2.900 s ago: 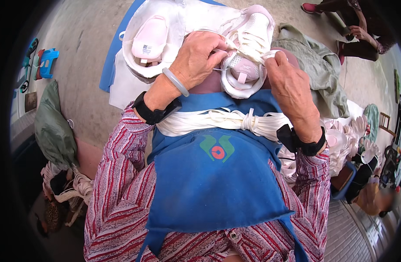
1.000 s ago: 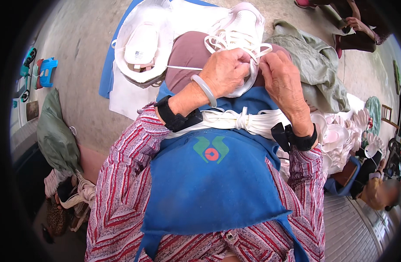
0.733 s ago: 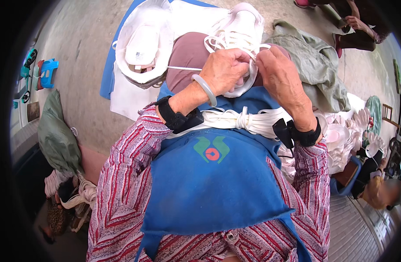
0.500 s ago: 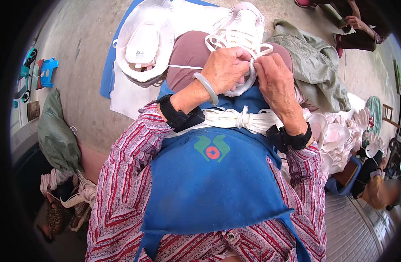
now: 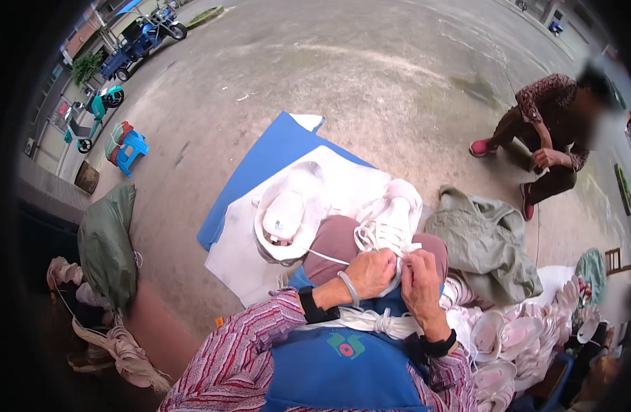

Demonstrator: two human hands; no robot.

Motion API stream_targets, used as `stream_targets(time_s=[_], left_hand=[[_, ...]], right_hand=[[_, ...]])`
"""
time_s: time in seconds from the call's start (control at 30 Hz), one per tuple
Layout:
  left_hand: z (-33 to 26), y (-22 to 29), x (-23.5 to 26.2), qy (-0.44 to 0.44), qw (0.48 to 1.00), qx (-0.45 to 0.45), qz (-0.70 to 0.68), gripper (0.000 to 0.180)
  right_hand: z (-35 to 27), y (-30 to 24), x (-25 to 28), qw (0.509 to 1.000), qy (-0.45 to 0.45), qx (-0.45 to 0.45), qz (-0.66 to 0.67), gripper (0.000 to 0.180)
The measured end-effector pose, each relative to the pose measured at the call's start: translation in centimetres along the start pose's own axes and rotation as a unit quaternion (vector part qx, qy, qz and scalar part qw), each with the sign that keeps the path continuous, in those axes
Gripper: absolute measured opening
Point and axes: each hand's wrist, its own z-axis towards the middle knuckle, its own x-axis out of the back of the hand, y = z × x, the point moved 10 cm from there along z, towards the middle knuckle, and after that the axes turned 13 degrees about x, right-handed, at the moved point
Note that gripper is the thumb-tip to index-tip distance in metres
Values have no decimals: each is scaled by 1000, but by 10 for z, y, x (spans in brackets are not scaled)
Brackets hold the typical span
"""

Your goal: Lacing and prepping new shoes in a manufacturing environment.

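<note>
A white sneaker [image 5: 400,206] rests on my lap between my knees, toe pointing away from me. Its shoelace [image 5: 382,237] is threaded through the eyelets, with loops hanging loose on the left side. My left hand [image 5: 370,272], with a pale bangle at the wrist, is closed in a pinch on the lace near the shoe's opening. Close beside it, my right hand [image 5: 423,280] pinches the lace at the right edge. The fingers cover part of the lace. A second white shoe [image 5: 262,237] lies to the left, its insole showing. A bundle of white laces [image 5: 374,321] lies across my blue apron [image 5: 308,371].
White and blue sheets [image 5: 250,178] lie on the concrete beyond my knees. At right are a grey-green cloth [image 5: 477,237] and a heap of pale shoe parts [image 5: 508,336]. A person [image 5: 545,130] sits far right. Leftward stand a green sack [image 5: 109,240] and blue stool [image 5: 131,151].
The view has tilted up, so my hands and the shoes sit lower and more of the yard and the seated person shows. Both hands stay pinched on the lace.
</note>
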Motion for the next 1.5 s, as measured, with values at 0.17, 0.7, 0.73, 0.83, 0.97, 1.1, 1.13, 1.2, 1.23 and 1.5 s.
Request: stream_targets(time_s=[0.17,0.7,0.73,0.83,0.97,1.1,1.13,1.2,1.23,1.5], left_hand=[[-2,-23,-16,-298,900,197,-249,17],[77,-8,37,13,996,34,-75,21],[82,-18,37,95,994,-60,14,25],[68,-25,70,154,984,42,-79,26],[22,-18,65,-83,976,162,-120,30],[-35,-11,14,-151,987,-18,48,26],[-44,-15,3,-146,988,-19,50,26],[-57,-9,-7,-78,985,-97,117,25],[-58,-13,-13,-79,986,-95,114,25],[-59,4,-26,-40,973,-107,200,43]], right_hand=[[-28,15,9,996,42,-67,37,19],[7,18,-16,994,-45,-77,-69,34],[8,15,-14,994,-36,-79,-67,32],[13,11,-9,995,7,-68,-76,29],[17,11,-15,995,-5,-41,-92,26],[19,21,-20,997,15,-57,-58,27],[20,18,-17,997,44,-43,-52,29],[19,17,-16,996,74,-29,-49,29],[18,14,-14,994,102,-14,-44,30],[15,70,-26,968,87,-188,140,34]])
